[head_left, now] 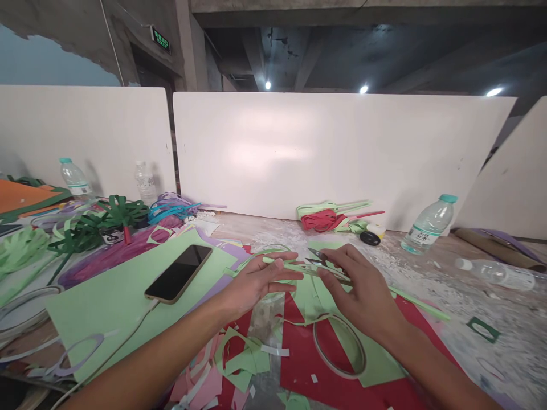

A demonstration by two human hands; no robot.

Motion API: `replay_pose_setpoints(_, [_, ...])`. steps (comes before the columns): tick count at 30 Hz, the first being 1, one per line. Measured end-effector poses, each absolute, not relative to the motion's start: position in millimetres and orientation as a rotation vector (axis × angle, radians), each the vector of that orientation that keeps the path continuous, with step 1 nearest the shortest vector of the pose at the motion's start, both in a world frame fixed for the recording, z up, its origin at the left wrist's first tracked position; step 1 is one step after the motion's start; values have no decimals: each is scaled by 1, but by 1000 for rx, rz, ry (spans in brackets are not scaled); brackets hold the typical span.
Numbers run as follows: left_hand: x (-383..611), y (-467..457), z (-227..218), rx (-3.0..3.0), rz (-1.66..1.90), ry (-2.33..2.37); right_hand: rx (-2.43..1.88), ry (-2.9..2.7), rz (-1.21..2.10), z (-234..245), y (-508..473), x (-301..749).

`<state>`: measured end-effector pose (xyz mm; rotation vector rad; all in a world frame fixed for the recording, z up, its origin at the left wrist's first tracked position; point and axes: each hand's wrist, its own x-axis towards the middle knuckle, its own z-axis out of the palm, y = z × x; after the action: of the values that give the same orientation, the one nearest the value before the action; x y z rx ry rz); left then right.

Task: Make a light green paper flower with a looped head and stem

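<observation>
Legible text: none.
- Green lit sign (160, 39) high on the concrete wall: pale characters, too small to read.
- Label on right-hand water bottle (428, 225): dark marks, blurred.
- Labels on the two left-hand water bottles (75, 179) (145, 182): unreadable.

Person, seen from the head camera: 2 hands and 2 forearms, all bare. Item 1, left hand (256, 279), centre of the frame: slim fingers, wrist uncovered, with a long forearm bare as far as the lower left edge. Item 2, right hand (359, 290), just right of centre: back and knuckles showing, wrist uncovered, forearm bare to the lower right edge. Upper arms lie outside the frame.
</observation>
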<state>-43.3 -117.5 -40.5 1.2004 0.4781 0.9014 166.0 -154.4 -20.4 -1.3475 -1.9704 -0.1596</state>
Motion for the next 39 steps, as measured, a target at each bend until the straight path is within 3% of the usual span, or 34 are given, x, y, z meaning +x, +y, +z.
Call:
replay_pose_setpoints(5, [-41,-118,-38,1213,948,412,-1235,-2009,-70,-22,-154,166])
replay_pose_setpoints(13, [-39,-121,-36,1299,927,408,-1022,-2171,-197,-34,-155,165])
replay_pose_setpoints(25, [-38,-128,-37,1549,887,486,-1006,-2117,-139,-33,-159,156])
replay_pose_setpoints(31, [-38,-123,-37,1398,935,500,-828,-2181,-109,-30,-165,149])
replay_pose_setpoints(39, [-44,-109,-35,1185,1134,545,-1279,-2002,192,-7,-146,187])
